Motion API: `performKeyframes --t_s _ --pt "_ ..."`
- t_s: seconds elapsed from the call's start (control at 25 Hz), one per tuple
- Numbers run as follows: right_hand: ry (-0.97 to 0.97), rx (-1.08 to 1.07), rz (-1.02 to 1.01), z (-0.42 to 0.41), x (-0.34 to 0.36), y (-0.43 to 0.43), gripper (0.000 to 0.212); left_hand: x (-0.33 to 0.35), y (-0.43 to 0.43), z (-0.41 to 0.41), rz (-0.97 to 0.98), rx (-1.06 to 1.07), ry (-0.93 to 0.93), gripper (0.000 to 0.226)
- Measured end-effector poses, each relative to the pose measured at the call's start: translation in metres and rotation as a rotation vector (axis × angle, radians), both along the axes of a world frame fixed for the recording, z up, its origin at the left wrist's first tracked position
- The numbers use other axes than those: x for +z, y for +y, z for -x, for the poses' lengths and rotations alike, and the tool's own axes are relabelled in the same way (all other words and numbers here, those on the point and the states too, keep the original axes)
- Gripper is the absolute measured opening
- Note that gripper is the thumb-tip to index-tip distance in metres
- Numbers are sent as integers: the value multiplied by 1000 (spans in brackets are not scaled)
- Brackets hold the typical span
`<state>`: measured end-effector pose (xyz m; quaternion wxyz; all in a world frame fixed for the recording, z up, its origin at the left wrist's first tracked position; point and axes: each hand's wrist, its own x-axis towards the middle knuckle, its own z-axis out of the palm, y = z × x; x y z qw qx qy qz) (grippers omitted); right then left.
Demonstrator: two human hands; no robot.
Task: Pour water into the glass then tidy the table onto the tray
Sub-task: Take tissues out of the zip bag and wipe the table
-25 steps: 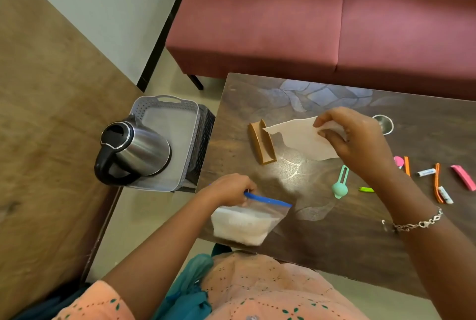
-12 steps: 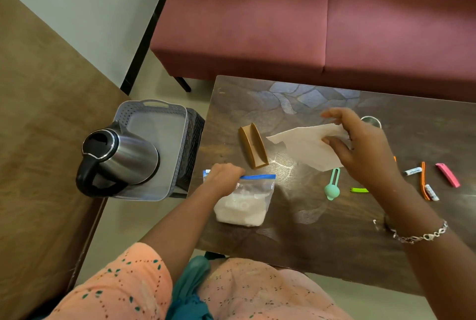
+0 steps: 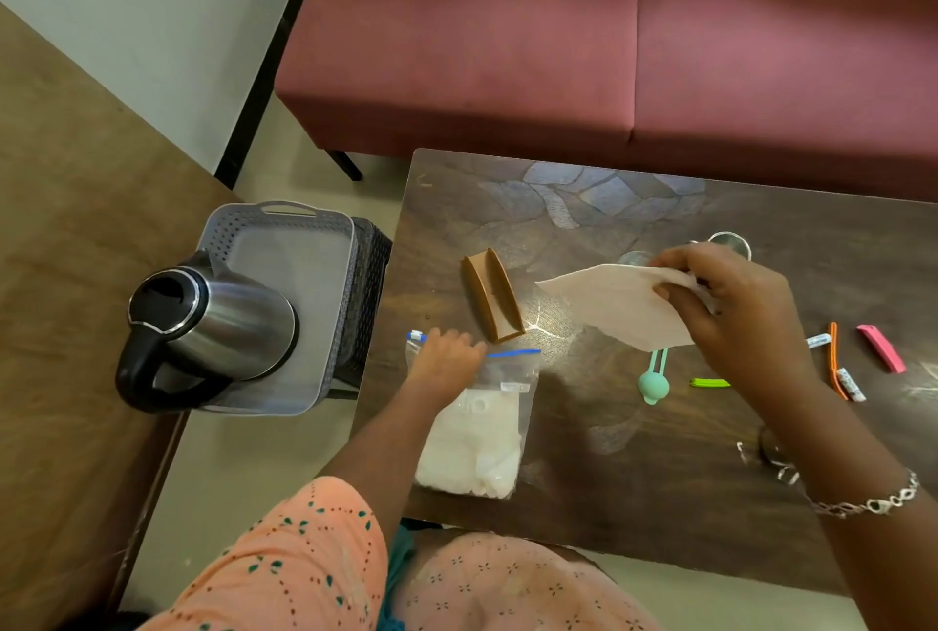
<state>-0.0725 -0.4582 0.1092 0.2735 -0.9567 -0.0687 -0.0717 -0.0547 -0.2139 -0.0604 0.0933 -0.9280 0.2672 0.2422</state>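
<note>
My left hand point(image 3: 446, 356) holds the top edge of a clear zip bag point(image 3: 477, 442) with white contents, which lies flat near the front of the dark table point(image 3: 558, 204). My right hand point(image 3: 736, 310) pinches a white paper napkin point(image 3: 619, 305) in the air above the table's middle. A glass point(image 3: 729, 241) stands behind that hand, mostly hidden by it. Left of the table, a steel kettle point(image 3: 213, 325) with a black handle stands on the grey tray point(image 3: 304, 254).
A brown napkin holder point(image 3: 492, 295) lies beside the zip bag. Small clips lie at the right: teal point(image 3: 654, 379), green point(image 3: 709, 382), orange point(image 3: 833, 356) and pink point(image 3: 880, 348). The tray rests on a black basket point(image 3: 373, 275). A red sofa point(image 3: 609, 46) stands behind the table.
My left hand has brought the zip bag from off the table's front edge and laid it flat on the table. My right hand still holds the napkin, shifted slightly right.
</note>
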Motion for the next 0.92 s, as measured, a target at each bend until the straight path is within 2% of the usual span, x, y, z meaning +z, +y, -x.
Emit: performKeyframes --t_s 0.16,0.28,0.4,0.52,0.64,0.8,0.84,0.92 --pt "-6 -10 5 -3 -3 -2 18 -11 -2 1 7 139 79 32" --pt "-10 -24 12 -5 -5 -1 17 -9 -3 -6 134 303 175 34" --pt "-33 -23 -8 -5 -1 2 15 8 -6 -5 482 570 217 34" --pt "-51 -20 -99 -5 13 10 12 43 -16 -2 937 863 494 54" --pt "29 -70 -316 -2 31 17 18 73 -27 1 1212 945 799 70" --pt "181 -149 -806 -2 50 21 22 88 -35 6 1501 1073 1062 101" --pt "217 -169 -910 -2 54 21 21 89 -36 7 1551 1093 1096 101" --pt "274 -205 -1005 -2 58 19 16 94 -38 12 1618 1114 1131 83"
